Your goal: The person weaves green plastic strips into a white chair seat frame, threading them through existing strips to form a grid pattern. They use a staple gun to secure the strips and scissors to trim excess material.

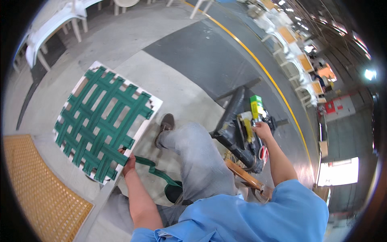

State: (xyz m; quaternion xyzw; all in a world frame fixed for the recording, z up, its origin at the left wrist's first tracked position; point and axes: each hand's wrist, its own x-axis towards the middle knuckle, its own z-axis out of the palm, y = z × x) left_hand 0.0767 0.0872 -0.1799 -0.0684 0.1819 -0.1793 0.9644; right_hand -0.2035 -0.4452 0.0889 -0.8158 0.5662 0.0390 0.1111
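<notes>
A white chair seat frame [155, 105] stands at my left, woven across with wide green webbing [105, 123]. My left hand [129, 163] is closed at the frame's near corner, its fingers on the green webbing strap [155, 170]. From there the loose strap runs down to a dark green roll [173, 192] beside my leg. Over to the right, my right hand [263, 130] is at a black tool stand [230, 117], fingers drawn together by a green and yellow box [256, 105]. What those fingers hold is too small to name. A yellow-handled tool [247, 128] lies just left of them.
Red-handled scissors [263, 153] hang at the stand's near end, above a brown wooden piece [244, 173]. A tan woven cane panel [42, 177] lies at the lower left. White chair frames [60, 30] stand at the far left, with more furniture along the far right.
</notes>
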